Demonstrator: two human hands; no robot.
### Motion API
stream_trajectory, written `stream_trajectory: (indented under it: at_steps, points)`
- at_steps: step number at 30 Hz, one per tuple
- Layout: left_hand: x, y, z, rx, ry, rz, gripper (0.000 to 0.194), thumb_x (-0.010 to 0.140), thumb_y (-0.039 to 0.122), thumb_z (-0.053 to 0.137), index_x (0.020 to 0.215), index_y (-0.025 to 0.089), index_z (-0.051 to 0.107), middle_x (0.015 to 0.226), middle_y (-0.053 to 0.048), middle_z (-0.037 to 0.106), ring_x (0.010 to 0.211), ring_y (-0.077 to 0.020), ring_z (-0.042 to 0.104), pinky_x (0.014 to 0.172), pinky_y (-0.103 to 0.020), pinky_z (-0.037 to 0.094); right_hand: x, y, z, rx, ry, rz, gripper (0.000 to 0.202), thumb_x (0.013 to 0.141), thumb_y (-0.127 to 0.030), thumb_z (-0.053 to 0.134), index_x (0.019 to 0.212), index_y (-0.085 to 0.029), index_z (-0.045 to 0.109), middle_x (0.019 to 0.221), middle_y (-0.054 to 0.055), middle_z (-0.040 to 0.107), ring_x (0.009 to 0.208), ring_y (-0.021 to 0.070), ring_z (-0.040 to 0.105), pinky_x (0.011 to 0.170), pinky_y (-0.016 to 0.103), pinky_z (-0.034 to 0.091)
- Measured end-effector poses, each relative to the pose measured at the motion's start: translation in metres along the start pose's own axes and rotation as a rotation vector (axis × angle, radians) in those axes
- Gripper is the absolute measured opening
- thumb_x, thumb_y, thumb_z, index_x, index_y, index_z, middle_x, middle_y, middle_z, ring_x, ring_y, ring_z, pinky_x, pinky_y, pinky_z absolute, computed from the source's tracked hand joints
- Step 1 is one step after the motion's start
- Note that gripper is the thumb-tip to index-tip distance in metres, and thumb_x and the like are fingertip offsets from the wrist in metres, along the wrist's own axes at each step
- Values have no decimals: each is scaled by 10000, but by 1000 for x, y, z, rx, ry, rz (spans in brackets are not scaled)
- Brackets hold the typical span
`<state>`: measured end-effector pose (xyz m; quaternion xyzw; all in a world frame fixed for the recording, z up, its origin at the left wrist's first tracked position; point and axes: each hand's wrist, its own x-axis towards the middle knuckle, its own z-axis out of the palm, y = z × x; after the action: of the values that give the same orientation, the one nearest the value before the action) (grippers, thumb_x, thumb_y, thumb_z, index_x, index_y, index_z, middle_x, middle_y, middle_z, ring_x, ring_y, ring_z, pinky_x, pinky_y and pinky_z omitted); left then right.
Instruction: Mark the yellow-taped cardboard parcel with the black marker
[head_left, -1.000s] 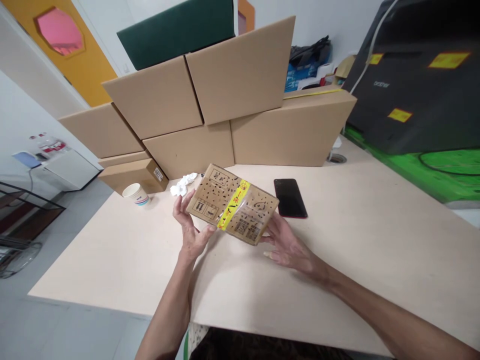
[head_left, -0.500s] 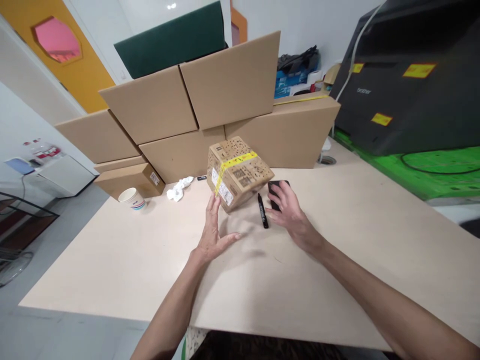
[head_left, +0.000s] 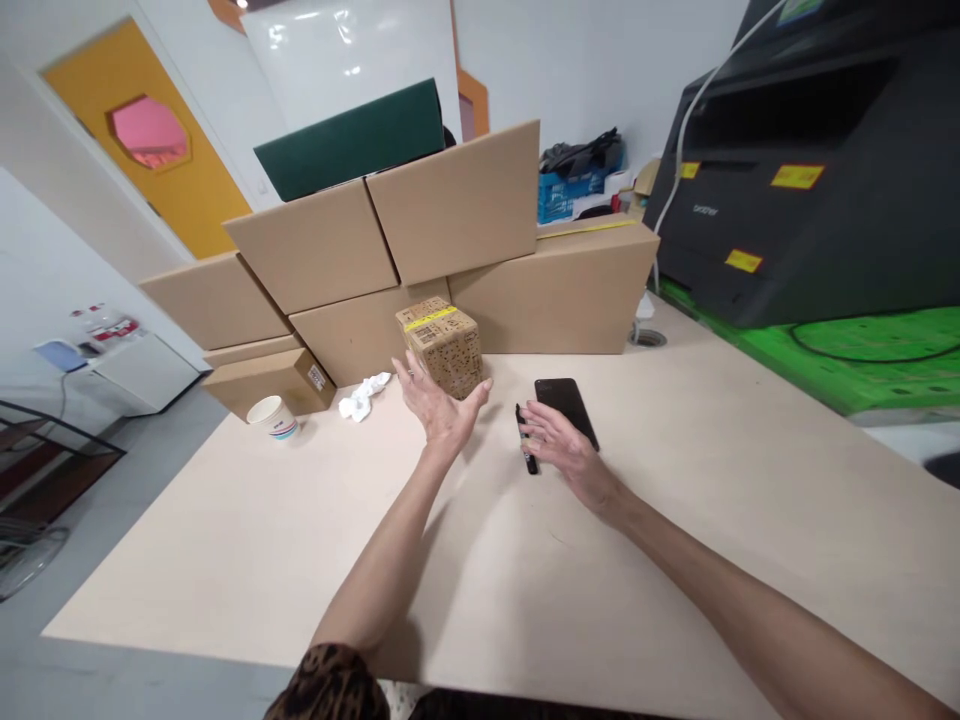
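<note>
A small printed cardboard box [head_left: 447, 345] with yellow tape across its top stands on the table, in front of the big boxes. My left hand [head_left: 437, 408] is at its near side, fingers spread and thumb out; whether it touches the box I cannot tell. My right hand [head_left: 564, 450] hovers with outstretched fingers, holding nothing. Its fingertips partly cover a black marker [head_left: 531, 462] lying on the table. Just behind that hand lies a black smartphone [head_left: 568, 402], lower edge partly hidden by it.
Large plain cardboard boxes [head_left: 457, 205] are stacked along the back, topped by a dark green box [head_left: 352, 145]. At the left are a paper cup [head_left: 273, 418] and crumpled tissue [head_left: 363, 396]. A big black printer [head_left: 817, 190] stands on a green pallet [head_left: 832, 355] at right.
The small box has gone from tilted on an edge to standing level, further back and turned. My left hand has followed it; my right hand has come off the phone towards the marker.
</note>
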<state>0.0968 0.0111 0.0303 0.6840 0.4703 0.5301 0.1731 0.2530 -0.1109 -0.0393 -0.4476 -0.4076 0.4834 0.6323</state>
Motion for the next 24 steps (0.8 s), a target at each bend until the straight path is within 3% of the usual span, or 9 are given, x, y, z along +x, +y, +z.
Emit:
stream_trajectory:
  at_steps: [6, 9, 12, 15, 18, 20, 24]
  points:
    - [28, 17, 37, 85, 55, 82, 1210, 688, 596, 863, 1617, 127, 246, 1744, -269, -53, 1620, -448, -133, 1259, -697, -28, 1, 8, 0, -49, 13, -10, 787, 768, -561, 827, 1446, -268, 557, 1508, 173, 544, 1311, 328, 562, 1129, 572, 448]
    - [43, 14, 43, 99, 53, 71, 1068, 718, 585, 844, 1575, 181, 352, 1754, -232, -32, 1615, -453, -144, 1236, -742, 36, 1, 12, -2, -67, 9, -31, 759, 777, -567, 820, 1430, -270, 570, 1472, 168, 571, 1281, 319, 580, 1111, 553, 465]
    - [53, 8, 43, 177, 84, 51, 927, 743, 471, 837, 1529, 204, 427, 1756, -210, -32, 1615, -464, -100, 1233, -742, 58, 1, 14, -4, -58, 18, -35, 757, 772, -576, 820, 1423, -276, 574, 1444, 157, 591, 1242, 308, 602, 1106, 557, 472]
    - [59, 0, 35, 258, 134, 71, 877, 717, 330, 818, 1501, 185, 453, 1743, -223, 11, 1610, -473, -18, 1253, -703, 57, -1, 12, -4, -72, 33, -35, 745, 794, -571, 799, 1428, -260, 562, 1443, 162, 593, 1208, 292, 622, 1099, 538, 487]
    - [62, -16, 19, 214, 105, 230, 953, 641, 297, 835, 1494, 179, 427, 1728, -232, 29, 1607, -463, 51, 1278, -641, 109, -3, 7, -7, -214, 20, -81, 674, 869, -553, 715, 1442, -241, 548, 1438, 175, 595, 1187, 288, 639, 1007, 493, 563]
    - [63, -30, 4, 131, 43, 371, 1052, 610, 356, 857, 1524, 194, 362, 1723, -228, 7, 1596, -455, 128, 1278, -610, 182, -4, 4, -11, -442, -9, -181, 568, 936, -495, 625, 1435, -230, 566, 1442, 178, 592, 1200, 295, 643, 943, 468, 603]
    - [65, -55, -21, 14, -83, 490, 1166, 610, 551, 876, 1561, 235, 281, 1692, -225, 76, 1571, -468, 181, 1243, -636, 269, -3, 3, -20, -1105, -159, -456, 459, 971, -165, 450, 1391, -171, 634, 1474, 204, 590, 1324, 332, 588, 1081, 540, 528]
